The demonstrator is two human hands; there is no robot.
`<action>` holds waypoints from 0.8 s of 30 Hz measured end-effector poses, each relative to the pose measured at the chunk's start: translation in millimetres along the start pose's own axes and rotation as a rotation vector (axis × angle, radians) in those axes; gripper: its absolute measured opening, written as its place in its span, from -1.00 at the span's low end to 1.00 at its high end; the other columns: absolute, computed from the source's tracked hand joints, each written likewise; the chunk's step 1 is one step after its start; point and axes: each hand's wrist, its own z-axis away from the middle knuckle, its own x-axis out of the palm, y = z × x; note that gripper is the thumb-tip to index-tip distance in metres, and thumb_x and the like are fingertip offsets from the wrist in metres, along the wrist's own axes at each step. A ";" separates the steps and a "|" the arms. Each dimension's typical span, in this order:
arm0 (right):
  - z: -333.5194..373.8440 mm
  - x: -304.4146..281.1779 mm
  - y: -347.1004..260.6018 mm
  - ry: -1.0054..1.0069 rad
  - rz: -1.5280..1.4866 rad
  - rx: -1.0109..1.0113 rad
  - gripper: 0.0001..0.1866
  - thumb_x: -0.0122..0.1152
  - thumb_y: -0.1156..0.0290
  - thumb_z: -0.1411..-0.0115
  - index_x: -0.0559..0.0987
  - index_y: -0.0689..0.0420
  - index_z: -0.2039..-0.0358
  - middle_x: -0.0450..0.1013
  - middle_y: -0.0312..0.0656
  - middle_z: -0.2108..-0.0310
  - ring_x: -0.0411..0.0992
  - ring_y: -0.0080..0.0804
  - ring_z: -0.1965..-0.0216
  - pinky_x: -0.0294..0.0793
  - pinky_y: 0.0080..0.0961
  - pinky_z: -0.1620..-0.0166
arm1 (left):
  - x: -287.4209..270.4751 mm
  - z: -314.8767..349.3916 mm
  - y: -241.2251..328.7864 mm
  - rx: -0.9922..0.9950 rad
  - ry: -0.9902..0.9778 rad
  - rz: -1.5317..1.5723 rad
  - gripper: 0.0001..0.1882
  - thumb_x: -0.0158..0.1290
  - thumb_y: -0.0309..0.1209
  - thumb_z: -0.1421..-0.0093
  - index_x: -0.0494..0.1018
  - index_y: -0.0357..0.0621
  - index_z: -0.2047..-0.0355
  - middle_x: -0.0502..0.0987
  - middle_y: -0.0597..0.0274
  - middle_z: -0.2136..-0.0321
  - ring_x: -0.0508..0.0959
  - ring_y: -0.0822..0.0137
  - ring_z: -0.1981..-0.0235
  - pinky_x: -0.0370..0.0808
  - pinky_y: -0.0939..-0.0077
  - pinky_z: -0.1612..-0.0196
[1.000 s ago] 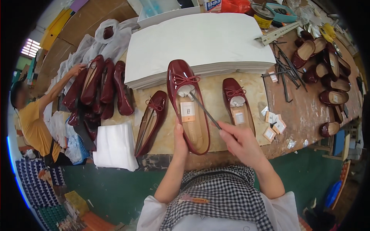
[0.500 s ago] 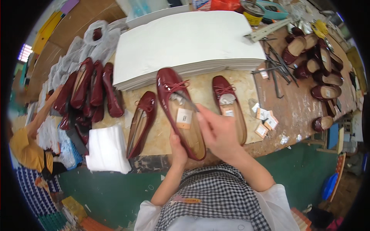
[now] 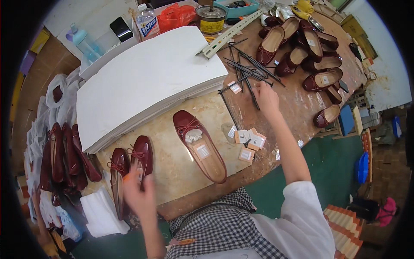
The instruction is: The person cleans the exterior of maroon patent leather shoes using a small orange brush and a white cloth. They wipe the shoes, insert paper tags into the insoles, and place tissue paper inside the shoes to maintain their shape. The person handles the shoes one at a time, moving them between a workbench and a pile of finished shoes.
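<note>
My left hand is blurred and hovers over the heel of a dark red flat shoe, its fingers spread. That shoe lies on the table beside a matching shoe. My right hand is stretched far out to a scatter of thin dark rods, fingers curled on the end of one rod. Between my hands lies a third dark red shoe with a bow, white paper stuffing in its toe and a small tag inside.
A thick stack of white sheets fills the table's back left. Small paper tags lie by the middle shoe. More red shoes sit at left and top right. A tin, a bottle and a metal bar stand behind.
The shoe that my left hand held up now lies on the table beside its mate. My right hand has left that shoe and reached right to the rods. The view has swung right.
</note>
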 end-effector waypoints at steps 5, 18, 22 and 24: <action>-12.7 2.8 7.8 -0.269 0.015 -0.033 -0.69 0.22 0.19 -0.11 0.60 0.23 0.41 0.55 0.02 0.45 0.54 -0.02 0.37 0.51 -0.21 0.25 | 110.9 -16.3 34.4 -0.126 -0.465 0.322 -0.39 0.09 -0.29 -0.13 0.28 -0.25 -0.17 0.61 0.12 0.44 0.60 0.25 0.47 0.51 0.32 0.35; 150.1 -121.4 -117.5 -0.466 -0.404 -0.061 -0.67 0.20 0.42 -0.13 0.58 0.18 0.07 0.42 -0.09 0.70 0.43 -0.37 0.67 0.34 -0.43 0.53 | 59.2 29.1 -4.3 -0.728 -0.496 1.527 -0.20 -0.25 0.19 -0.23 0.20 -0.28 -0.21 0.45 -0.10 -0.01 0.55 0.03 0.08 0.54 0.18 0.05; 182.3 -130.7 -192.3 -0.807 -0.915 -0.082 -0.69 0.13 0.49 -0.23 0.56 0.25 0.02 0.23 -0.43 0.80 0.11 -0.75 0.73 0.10 -0.64 0.63 | 71.8 27.8 -43.1 -0.513 -0.279 1.274 -0.25 -0.18 0.13 -0.23 0.25 -0.30 -0.15 0.48 -0.06 0.04 0.55 0.13 0.08 0.53 0.27 0.05; 179.8 -120.4 -209.4 -0.793 -0.910 -0.178 -0.70 0.10 0.51 -0.25 0.55 0.25 0.01 0.20 -0.52 0.77 0.05 -0.79 0.71 0.04 -0.70 0.64 | 59.8 24.9 -41.0 -0.415 -0.219 1.224 -0.28 -0.14 0.11 -0.22 0.27 -0.30 -0.12 0.49 -0.01 0.07 0.55 0.19 0.09 0.51 0.32 0.06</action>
